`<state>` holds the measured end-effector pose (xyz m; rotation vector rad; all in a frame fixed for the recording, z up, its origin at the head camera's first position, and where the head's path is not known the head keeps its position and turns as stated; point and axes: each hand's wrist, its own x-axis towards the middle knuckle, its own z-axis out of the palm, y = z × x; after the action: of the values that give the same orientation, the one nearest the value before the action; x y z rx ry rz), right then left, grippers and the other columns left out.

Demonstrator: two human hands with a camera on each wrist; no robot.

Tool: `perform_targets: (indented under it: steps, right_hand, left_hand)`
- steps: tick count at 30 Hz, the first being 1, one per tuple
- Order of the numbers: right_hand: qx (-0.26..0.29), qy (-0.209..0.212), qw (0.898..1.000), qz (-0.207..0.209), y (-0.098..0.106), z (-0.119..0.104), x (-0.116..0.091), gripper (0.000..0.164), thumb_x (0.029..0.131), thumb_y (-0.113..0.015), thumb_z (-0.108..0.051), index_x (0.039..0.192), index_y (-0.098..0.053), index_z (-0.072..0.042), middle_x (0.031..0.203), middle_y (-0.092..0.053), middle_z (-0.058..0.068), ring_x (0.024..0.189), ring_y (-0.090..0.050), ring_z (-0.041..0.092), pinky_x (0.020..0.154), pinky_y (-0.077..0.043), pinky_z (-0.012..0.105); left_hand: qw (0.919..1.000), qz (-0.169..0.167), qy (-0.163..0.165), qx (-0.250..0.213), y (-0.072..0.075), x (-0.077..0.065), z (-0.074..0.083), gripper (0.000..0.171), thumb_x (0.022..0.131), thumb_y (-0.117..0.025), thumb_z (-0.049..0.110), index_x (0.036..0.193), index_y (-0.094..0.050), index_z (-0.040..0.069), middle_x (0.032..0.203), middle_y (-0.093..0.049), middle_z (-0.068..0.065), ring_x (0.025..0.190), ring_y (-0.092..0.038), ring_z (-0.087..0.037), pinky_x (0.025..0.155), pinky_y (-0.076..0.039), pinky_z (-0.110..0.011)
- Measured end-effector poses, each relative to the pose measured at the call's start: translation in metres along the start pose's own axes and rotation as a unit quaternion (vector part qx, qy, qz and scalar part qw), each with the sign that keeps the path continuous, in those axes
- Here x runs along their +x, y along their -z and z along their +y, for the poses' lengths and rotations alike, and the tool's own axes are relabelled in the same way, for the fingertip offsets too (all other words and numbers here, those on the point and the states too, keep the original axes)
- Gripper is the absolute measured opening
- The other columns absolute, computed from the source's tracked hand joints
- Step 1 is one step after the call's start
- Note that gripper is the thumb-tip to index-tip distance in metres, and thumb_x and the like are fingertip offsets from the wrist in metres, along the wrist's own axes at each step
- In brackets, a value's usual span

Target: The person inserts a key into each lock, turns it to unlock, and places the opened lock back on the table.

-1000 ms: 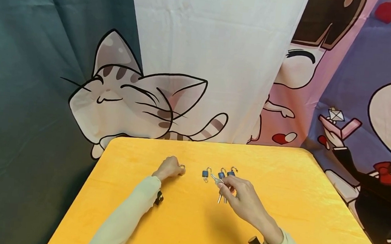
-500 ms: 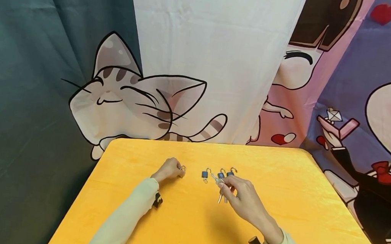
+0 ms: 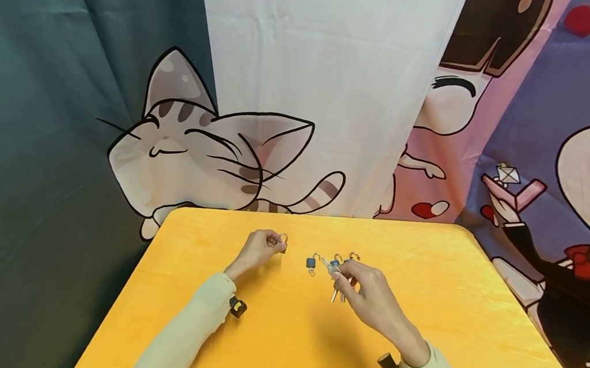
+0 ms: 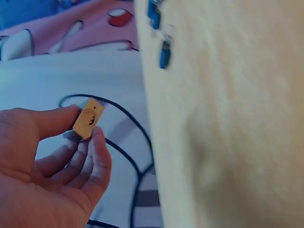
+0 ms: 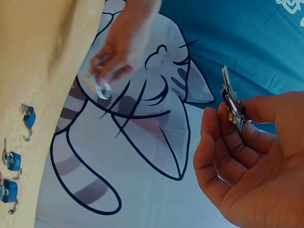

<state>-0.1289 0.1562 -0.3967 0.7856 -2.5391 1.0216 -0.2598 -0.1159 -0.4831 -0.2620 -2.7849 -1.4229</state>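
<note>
My left hand (image 3: 260, 249) pinches a small padlock (image 4: 89, 118) between thumb and fingers. In the left wrist view its brass-coloured end with the keyhole faces the camera, and in the head view its shackle points upward. My right hand (image 3: 370, 291) holds several silver keys (image 5: 230, 102) together between thumb and fingers. One key points up and left, while others hang below the fingers. On the table are three blue padlocks with raised shackles: a left one (image 3: 311, 264), a middle one (image 5: 13, 161) and a right one (image 5: 8, 190). In the head view my right hand partly overlaps the right one.
The table (image 3: 272, 338) has a yellow cover, and its far edge runs along a hanging printed backdrop (image 3: 325, 65). A black cable (image 4: 128, 118) crosses the left wrist view behind the held padlock. Dark wrist mounts (image 3: 237, 306) sit at both cuffs.
My left hand has risen from the table with the padlock and shifted slightly right and away. My right hand stays nearly in place, still holding the keys.
</note>
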Motion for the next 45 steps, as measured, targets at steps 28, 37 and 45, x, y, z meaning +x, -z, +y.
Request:
perform_targets:
  steps: [28,37,45]
  right_hand:
    - [0.034,0.024,0.998,0.04,-0.014,-0.013,0.011,0.012,0.098,-0.062,-0.019,0.089,-0.068,-0.022,0.071,-0.061,-0.018,0.061,-0.05,-0.003,0.061,-0.051,0.022]
    - [0.055,0.031,0.996,0.06,-0.026,-0.021,0.019,0.011,0.097,-0.063,-0.015,0.094,-0.073,-0.011,0.075,-0.067,-0.01,0.059,-0.055,-0.002,0.057,-0.05,0.02]
    - [0.048,0.041,0.992,0.11,-0.033,-0.029,0.023,0.01,0.095,-0.064,-0.012,0.092,-0.073,-0.011,0.073,-0.068,-0.008,0.06,-0.055,-0.001,0.058,-0.052,0.022]
  left_hand:
    - [0.9521,0.064,-0.095,-0.284,0.024,-0.06,0.102,0.02,0.09,-0.071,0.009,0.106,-0.067,-0.003,0.102,-0.068,-0.016,0.086,-0.066,-0.009,0.082,-0.057,-0.022]
    - [0.9282,0.063,-0.084,-0.357,0.026,-0.072,0.117,0.024,0.091,-0.069,0.01,0.109,-0.064,-0.005,0.097,-0.067,-0.004,0.087,-0.067,-0.01,0.081,-0.057,-0.024]
    - [0.8876,0.055,-0.069,-0.452,0.025,-0.081,0.125,0.023,0.092,-0.068,0.012,0.108,-0.06,-0.003,0.096,-0.066,-0.001,0.086,-0.066,-0.011,0.082,-0.056,-0.023]
